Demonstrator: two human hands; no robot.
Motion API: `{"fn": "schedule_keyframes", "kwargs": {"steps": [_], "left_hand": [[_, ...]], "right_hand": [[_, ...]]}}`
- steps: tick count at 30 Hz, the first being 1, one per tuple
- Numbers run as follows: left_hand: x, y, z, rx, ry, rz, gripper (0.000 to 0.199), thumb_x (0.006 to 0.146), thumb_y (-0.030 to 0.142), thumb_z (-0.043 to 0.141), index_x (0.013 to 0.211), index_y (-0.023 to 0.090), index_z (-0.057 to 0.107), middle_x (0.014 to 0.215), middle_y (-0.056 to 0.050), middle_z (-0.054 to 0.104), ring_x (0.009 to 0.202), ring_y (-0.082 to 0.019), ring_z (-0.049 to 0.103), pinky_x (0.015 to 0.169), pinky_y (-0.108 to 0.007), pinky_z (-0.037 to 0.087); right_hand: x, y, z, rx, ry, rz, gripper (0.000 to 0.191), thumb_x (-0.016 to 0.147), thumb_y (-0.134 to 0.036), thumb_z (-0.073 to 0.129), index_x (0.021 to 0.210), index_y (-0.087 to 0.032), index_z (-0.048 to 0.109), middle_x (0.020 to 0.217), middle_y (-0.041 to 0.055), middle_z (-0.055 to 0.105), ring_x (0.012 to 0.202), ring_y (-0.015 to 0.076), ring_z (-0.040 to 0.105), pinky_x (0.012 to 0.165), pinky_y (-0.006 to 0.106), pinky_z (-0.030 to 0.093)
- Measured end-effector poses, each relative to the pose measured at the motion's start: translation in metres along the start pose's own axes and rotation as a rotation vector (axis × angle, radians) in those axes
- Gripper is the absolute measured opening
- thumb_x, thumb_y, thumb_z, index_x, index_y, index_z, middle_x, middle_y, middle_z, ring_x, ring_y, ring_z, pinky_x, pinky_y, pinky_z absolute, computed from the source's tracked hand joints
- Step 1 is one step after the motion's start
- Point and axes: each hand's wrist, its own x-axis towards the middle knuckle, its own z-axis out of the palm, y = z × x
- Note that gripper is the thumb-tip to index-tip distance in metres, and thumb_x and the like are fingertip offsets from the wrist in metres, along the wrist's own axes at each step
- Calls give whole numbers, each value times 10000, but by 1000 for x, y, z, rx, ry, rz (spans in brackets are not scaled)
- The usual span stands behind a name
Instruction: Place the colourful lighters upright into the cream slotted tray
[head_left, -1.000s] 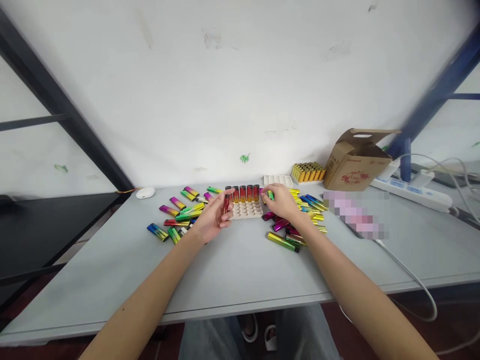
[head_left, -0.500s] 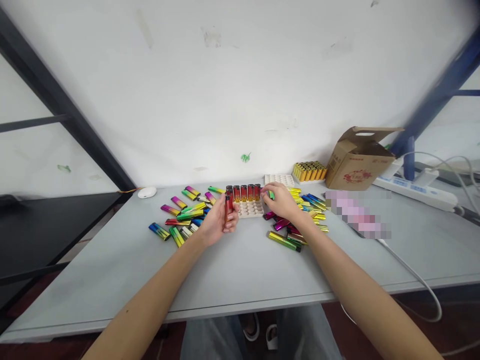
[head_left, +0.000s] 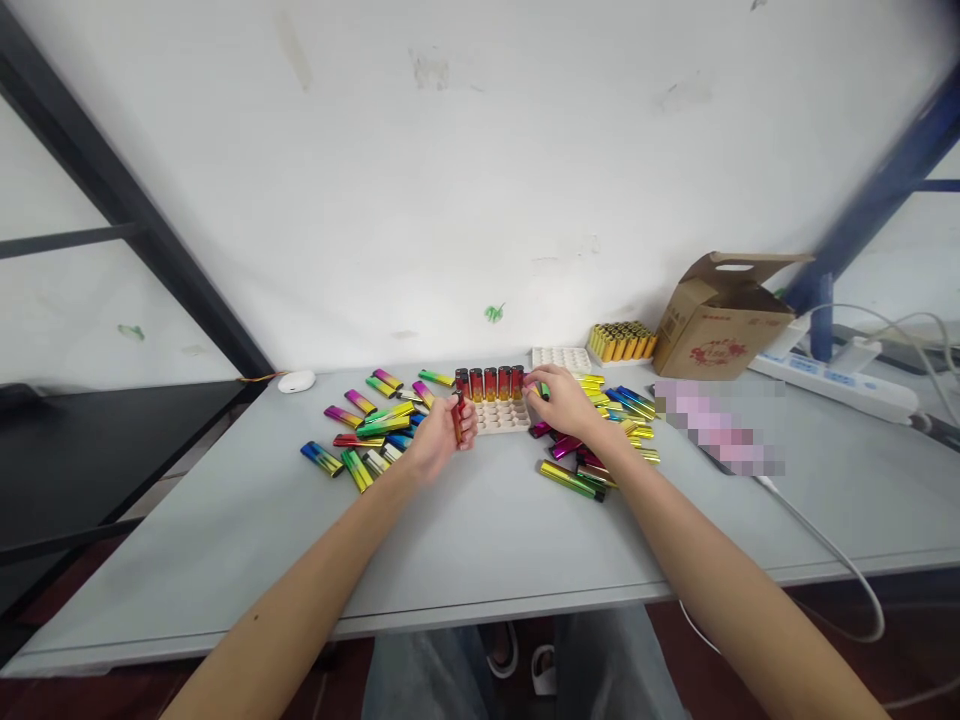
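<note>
On the pale grey tabletop [head_left: 457, 560], an open brown cardboard box [head_left: 724, 340] stands at the far right, with a long white plastic power strip [head_left: 832, 388] beside it; nearer lies a flat pink object [head_left: 709, 425], too pixelated to identify. A small white rounded case [head_left: 297, 381] sits at the far left. Loose, shiny, two-tone metallic tubes lie scattered in a left pile [head_left: 384, 426] and a right pile [head_left: 571, 480]; the right forearm covers part of the right pile, and the left hand hides the left end of the cream tray with round holes [head_left: 502, 416] between them. In that tray, an upright row of five red-to-gold tubes with black ends [head_left: 490, 385] fills the far edge, with bare holes nearer. A second white holed tray [head_left: 559, 356] lies behind, left of a block of upright gold tubes [head_left: 622, 344] in a white base. The left hand [head_left: 445, 430] is curled around a single red tube with a black end [head_left: 459, 422], roughly upright just left of the cream tray; its fingers have folded tighter than one second ago. The right hand [head_left: 559, 398], partly curled, remains at the row's right end; whether it grips anything cannot be told. The row's count is unchanged.
</note>
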Motion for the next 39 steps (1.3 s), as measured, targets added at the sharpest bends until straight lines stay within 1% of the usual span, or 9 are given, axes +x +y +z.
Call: {"fn": "schedule_keyframes", "kwargs": {"steps": [6,16,18,21,24,28,32,36,39], "left_hand": [[-2,-3,4,7,-10,22,234,888,276,323,683,188,391,626,27,322,512,-103,324,453,-193,312],[-3,-6,3,-37,-82,11,321,910,452,400,723,192,416,642,33,336,515,-102,346,464,-195,336],[-3,-6,2,-76,-115,22,335,903,487,409,747,193,439,652,25,365,533,-110,382,481,-210,368],[-2,-6,0,-126,-166,41,258,893,418,426,802,185,485,702,-3,449,618,-139,489,571,-259,453],[0,-8,-3,-71,-116,63,169,896,344,489,870,179,513,792,-27,543,721,-157,573,665,-293,493],[0,-13,-1,77,-83,87,249,871,382,613,998,183,534,881,-44,615,752,-156,617,645,-280,488],[1,-17,1,167,-106,130,380,824,430,675,1077,176,548,876,-46,642,772,-155,629,653,-271,501],[1,-16,1,231,-80,126,416,785,443,711,1055,152,590,901,-80,678,857,-193,660,734,-318,540],[1,-15,2,253,-66,122,413,767,434,728,1038,139,628,949,-103,693,893,-211,675,770,-336,552]], "right_hand": [[1,0,0,1,-5,0,224,883,-272,505,969,-163,681,1050,120,654,1040,243,573,954,384,424],[1,0,0,17,17,-9,214,875,-270,506,969,-168,668,1059,119,648,1034,250,574,958,403,427],[1,-1,-1,29,73,-9,229,871,-269,509,1020,-169,651,1098,124,636,1068,260,564,971,412,423],[2,-7,-6,76,225,-6,289,869,-259,513,1127,-169,608,1170,133,609,1120,266,549,985,415,421],[0,-19,-10,153,309,-24,260,883,-252,501,1106,-183,617,1103,110,651,1049,248,591,936,394,450],[-4,-42,-10,268,215,-107,217,900,-279,508,1048,-206,649,976,64,711,933,213,641,877,365,479],[-9,-59,-2,361,120,-192,208,882,-291,553,1042,-216,662,984,57,722,951,205,650,869,358,493],[-11,-65,3,470,99,-135,182,848,-295,594,990,-212,672,966,60,722,877,194,666,801,343,522],[-11,-66,6,613,58,-58,245,833,-296,609,1057,-206,653,935,51,717,822,175,670,733,313,536]]}}
